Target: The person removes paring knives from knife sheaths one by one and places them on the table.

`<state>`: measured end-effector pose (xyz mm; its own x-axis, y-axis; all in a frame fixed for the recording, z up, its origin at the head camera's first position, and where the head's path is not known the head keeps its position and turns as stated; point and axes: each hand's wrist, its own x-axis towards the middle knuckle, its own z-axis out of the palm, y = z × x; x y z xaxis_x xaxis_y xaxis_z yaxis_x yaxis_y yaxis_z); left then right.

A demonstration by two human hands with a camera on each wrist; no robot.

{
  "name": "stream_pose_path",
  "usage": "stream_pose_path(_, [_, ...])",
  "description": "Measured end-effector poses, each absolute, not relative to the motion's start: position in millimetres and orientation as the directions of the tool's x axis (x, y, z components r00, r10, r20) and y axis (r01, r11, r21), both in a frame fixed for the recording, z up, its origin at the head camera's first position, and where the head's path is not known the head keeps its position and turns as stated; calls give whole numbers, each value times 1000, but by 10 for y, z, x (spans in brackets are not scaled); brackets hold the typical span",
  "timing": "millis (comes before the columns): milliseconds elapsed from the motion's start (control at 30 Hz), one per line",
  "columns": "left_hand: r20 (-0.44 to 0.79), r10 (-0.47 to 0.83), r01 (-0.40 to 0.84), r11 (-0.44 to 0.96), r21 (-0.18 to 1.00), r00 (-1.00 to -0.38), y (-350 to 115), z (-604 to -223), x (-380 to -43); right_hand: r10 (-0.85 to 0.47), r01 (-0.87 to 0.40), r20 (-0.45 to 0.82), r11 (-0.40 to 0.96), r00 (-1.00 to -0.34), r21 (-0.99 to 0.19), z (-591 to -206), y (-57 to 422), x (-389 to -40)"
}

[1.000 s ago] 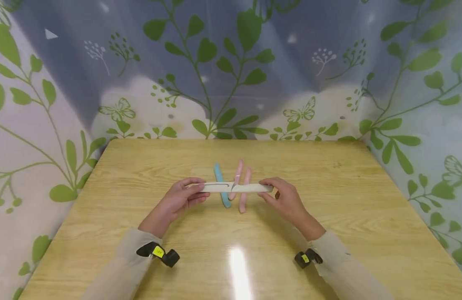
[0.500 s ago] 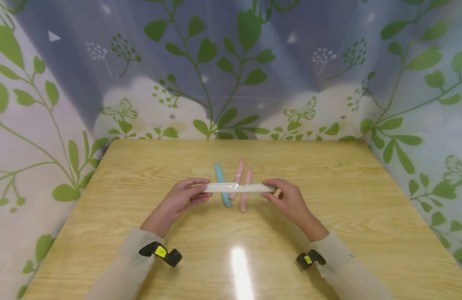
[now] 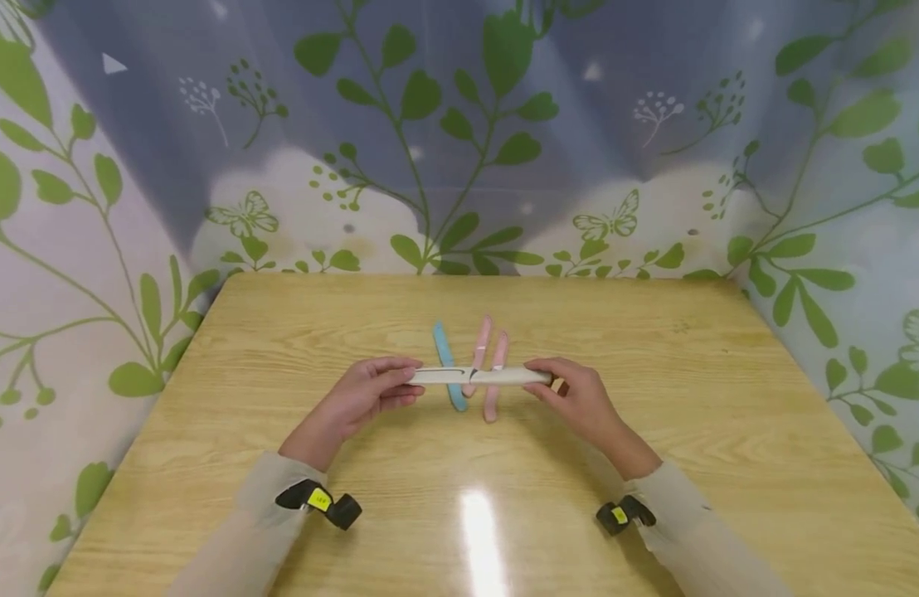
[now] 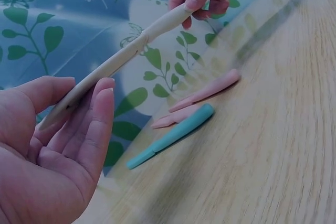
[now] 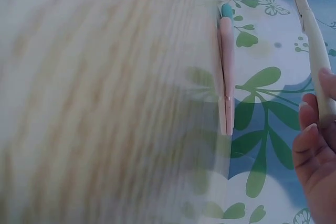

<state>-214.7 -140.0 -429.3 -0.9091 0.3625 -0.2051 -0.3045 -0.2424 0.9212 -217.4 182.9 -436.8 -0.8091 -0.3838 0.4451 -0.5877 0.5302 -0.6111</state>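
A cream sheathed fruit knife (image 3: 504, 376) is held level above the table, one end in each hand. My left hand (image 3: 366, 394) pinches the slotted sheath end between thumb and fingers. My right hand (image 3: 582, 406) grips the handle end with thumb and fingertips. In the left wrist view the cream knife (image 4: 115, 59) spans both hands, with a joint near its middle. Beneath it lie a blue sheathed knife (image 3: 456, 398) and two pink ones, a farther pink knife (image 3: 483, 333) and a nearer pink knife (image 3: 492, 405). The cream knife partly hides all three in the head view.
The wooden table (image 3: 295, 323) has a light glare spot near its front. A leaf-patterned curtain (image 3: 459, 166) hangs behind it and along both sides. Black wrist cameras (image 3: 345, 512) sit on both sleeves.
The head view has shifted slightly, so things appear a little farther right. Both hands keep their hold on the cream knife, which tilts very slightly; its sheath and handle stay together.
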Motion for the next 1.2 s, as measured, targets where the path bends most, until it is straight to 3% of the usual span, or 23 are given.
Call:
stream_pose_path(600, [-186,406,-294,-222,930,-895,-1414,-4337,-2133,-284,-379,265,509,-921,-773,-4015,1711,-1950])
stream_pose_path(1200, [-217,389,-304,-180,935,-895,-1409,-4359,-2124,-224,-333,254,467,-941,-819,-4014,1668,-1961])
